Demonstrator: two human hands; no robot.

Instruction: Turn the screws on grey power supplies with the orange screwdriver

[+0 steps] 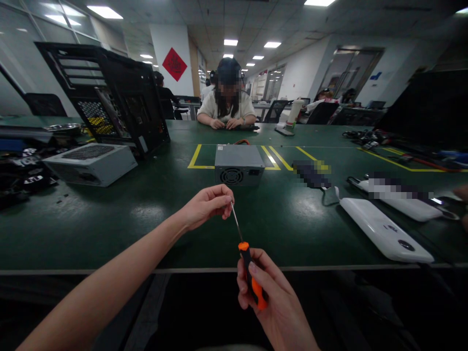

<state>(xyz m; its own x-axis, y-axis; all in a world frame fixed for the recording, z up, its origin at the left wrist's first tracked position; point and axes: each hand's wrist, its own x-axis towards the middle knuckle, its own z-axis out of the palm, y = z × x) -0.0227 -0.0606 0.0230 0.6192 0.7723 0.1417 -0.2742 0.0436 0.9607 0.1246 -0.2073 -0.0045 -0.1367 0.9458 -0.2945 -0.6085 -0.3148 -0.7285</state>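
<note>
My right hand [272,297] is wrapped round the orange and black handle of a screwdriver [255,285], whose thin metal shaft slants up and away from me. At the far end of the shaft, the fingertips of my left hand [212,204] are pinched together around the tip. Whether a small part sits between those fingers is hidden. Just beyond my left hand stands a grey computer power supply [239,158] on the green table [175,243], its round fan grille and socket facing me. Neither hand touches it.
On the left are a second power supply [91,163] and an open black computer case [120,97]. White power banks [383,226] and a dark blurred item [310,173] lie on the right. Across the table sits a person [226,105]. Yellow tape [195,157] marks the tabletop.
</note>
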